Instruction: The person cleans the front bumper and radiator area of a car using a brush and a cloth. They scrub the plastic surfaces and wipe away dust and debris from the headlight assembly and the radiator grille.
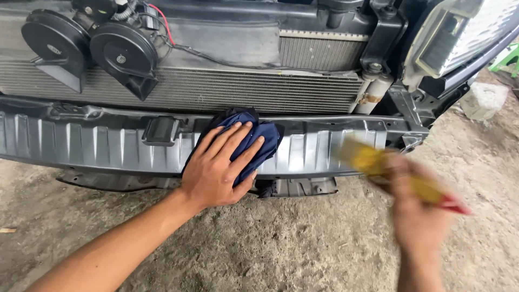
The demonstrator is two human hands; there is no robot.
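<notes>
My left hand (pixel 219 167) lies flat, fingers spread, on a dark blue cloth (pixel 263 135) pressed against the ribbed grey metal bumper beam (pixel 97 146) of a car with its front cover off. My right hand (pixel 419 213) is blurred at the lower right and grips a yellow can with a red end (pixel 373 160), held tilted just in front of the beam's right part.
Behind the beam sit the finned radiator (pixel 216 89), two black round horns (pixel 124 54) at upper left with a red wire, and a headlight (pixel 459 38) at upper right. The ground is rough grey concrete (pixel 297 249). A grey block (pixel 484 100) lies at the right.
</notes>
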